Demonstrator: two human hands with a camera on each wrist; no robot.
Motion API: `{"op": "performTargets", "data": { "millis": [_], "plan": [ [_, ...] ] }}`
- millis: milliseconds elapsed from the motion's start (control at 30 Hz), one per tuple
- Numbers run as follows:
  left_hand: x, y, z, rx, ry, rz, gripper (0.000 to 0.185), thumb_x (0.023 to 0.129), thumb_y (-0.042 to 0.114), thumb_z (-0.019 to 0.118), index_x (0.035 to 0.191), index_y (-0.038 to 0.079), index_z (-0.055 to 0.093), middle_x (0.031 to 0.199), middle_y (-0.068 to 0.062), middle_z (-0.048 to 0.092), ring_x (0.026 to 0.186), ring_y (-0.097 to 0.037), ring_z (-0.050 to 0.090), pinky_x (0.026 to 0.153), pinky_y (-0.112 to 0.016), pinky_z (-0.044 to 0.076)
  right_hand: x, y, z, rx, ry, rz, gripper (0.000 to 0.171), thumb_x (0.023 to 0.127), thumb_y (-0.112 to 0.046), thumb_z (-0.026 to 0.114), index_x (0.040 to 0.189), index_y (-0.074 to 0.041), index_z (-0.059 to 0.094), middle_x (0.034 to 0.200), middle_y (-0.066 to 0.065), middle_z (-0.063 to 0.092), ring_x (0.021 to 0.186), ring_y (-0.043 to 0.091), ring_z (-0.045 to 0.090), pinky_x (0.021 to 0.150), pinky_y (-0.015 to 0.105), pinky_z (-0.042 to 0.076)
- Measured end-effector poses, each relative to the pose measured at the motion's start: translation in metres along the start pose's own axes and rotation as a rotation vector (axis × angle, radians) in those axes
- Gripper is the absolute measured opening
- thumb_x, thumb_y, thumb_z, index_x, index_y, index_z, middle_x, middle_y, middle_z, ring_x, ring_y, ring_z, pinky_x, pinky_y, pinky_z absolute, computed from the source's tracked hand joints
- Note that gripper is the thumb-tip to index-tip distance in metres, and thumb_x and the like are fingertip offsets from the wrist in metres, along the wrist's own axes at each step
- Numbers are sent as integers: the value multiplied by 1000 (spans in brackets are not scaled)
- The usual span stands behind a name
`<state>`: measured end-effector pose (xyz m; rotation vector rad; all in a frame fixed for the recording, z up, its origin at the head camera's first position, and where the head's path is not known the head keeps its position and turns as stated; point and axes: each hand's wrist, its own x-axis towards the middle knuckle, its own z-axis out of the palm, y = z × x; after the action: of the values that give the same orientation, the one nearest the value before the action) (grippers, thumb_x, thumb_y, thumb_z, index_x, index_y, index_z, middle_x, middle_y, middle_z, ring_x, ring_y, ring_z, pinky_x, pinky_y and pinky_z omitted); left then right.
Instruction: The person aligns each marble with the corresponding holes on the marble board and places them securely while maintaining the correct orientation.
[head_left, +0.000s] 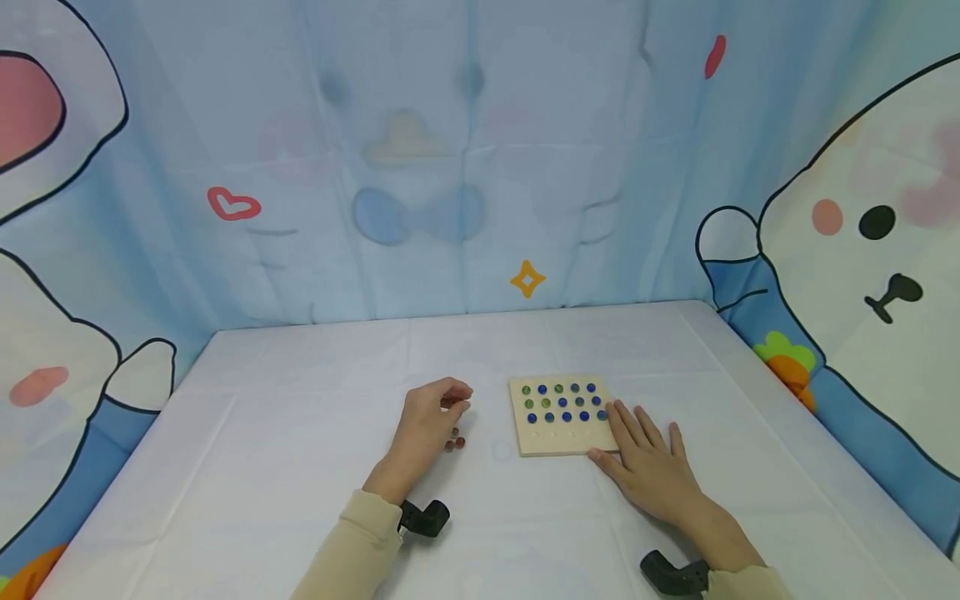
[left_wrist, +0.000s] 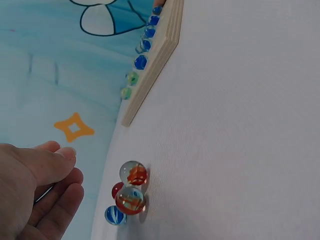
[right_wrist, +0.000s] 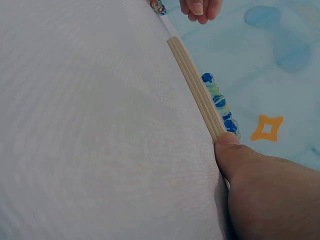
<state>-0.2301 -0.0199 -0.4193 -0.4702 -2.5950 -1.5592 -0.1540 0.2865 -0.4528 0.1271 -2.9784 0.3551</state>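
My left hand (head_left: 429,417) hovers over the table with its fingers loosely bent and the thumb near the index finger; nothing shows between them. Just beneath it, several loose glass marbles (left_wrist: 131,201) sit close together, some with orange-red swirls and one blue. To the right lies a pale wooden board (head_left: 566,447) with rows of hollows. Blue and green marbles (head_left: 567,416) fill the three back rows, while the front row's hollows are bare. My right hand (head_left: 652,475) rests at the board's right front corner, fingers extended along the right side, thumb (right_wrist: 229,138) against the edge.
A white cloth covers the table (head_left: 300,417). Behind it hangs a light blue curtain (head_left: 420,275) printed with cartoon animals. A black camera mount (head_left: 425,518) is strapped to my left wrist, and another black mount (head_left: 675,575) to my right.
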Motion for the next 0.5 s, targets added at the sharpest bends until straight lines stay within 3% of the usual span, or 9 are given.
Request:
{"op": "performTargets", "data": {
  "millis": [200, 333, 500],
  "plan": [
    [-2, -8, -9, 146, 88, 56, 12, 91, 7, 70, 103, 9, 73, 94, 2, 73, 89, -13, 68, 81, -29, 55, 0, -1, -1, 1, 8, -9, 84, 97, -55, 50, 154, 2, 25, 160, 25, 24, 147, 50, 16, 112, 76, 1],
    [-4, -12, -15, 180, 106, 67, 12, 90, 6, 71, 101, 8, 74, 92, 0, 74, 88, -14, 68, 81, -31, 56, 0, -1, -2, -2, 2, -7, 84, 97, -55, 50, 154, 2, 25, 161, 25, 23, 147, 50, 16, 112, 76, 1],
    [-7, -17, -19, 211, 82, 79, 11, 88, 6, 72, 99, 8, 74, 91, -2, 73, 87, -15, 68, 79, -31, 56, 0, -1, -2, -2, -5, -2, 85, 97, -55, 50, 155, 2, 24, 161, 25, 22, 147, 49, 15, 112, 76, 1]
  ]
}}
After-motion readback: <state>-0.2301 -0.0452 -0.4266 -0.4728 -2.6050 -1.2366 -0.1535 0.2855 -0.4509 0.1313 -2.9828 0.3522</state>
